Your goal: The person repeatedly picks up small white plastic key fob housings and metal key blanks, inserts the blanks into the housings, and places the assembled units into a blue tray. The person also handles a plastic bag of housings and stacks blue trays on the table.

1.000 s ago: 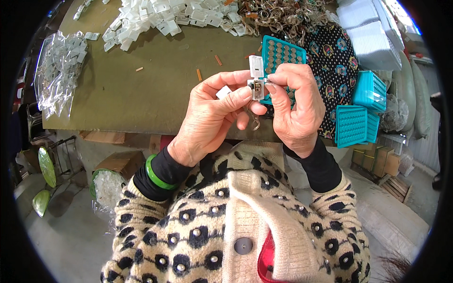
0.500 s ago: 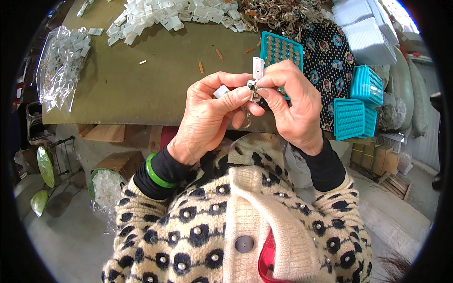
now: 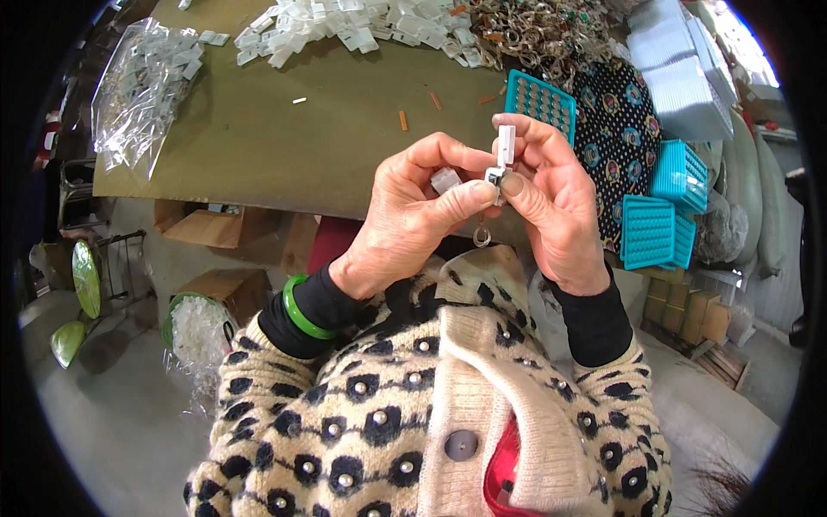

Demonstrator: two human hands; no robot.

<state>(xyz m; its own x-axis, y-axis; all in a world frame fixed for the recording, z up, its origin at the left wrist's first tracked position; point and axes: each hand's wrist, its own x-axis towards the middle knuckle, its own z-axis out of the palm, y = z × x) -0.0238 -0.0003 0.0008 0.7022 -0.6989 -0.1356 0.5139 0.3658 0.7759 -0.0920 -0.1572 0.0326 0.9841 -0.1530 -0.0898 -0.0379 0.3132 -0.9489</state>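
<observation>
Between my two hands is a small white plastic keychain case (image 3: 506, 145), with one part standing upright and a dark or metal bit showing at its lower part. My left hand (image 3: 409, 202) is closed, its thumb and fingers pinching the lower part. A second white plastic piece (image 3: 444, 180) sits in its curled fingers. A metal split ring (image 3: 481, 234) hangs below. My right hand (image 3: 560, 202) is closed on the case too, thumb against its lower part and index finger at the upright part's top. The fingers hide much of the case.
White plastic pieces (image 3: 353, 26) lie heaped at the back, beside a pile of metal rings (image 3: 551, 34). A teal tray (image 3: 544, 84) of round metal discs is beyond my right hand. A clear bag (image 3: 129, 129) lies left; empty teal trays (image 3: 648, 231) stand right.
My right index finger has moved up to the top of the upright part, and its thumb now presses the lower part. Both hands appear slightly farther right as the view shifted.
</observation>
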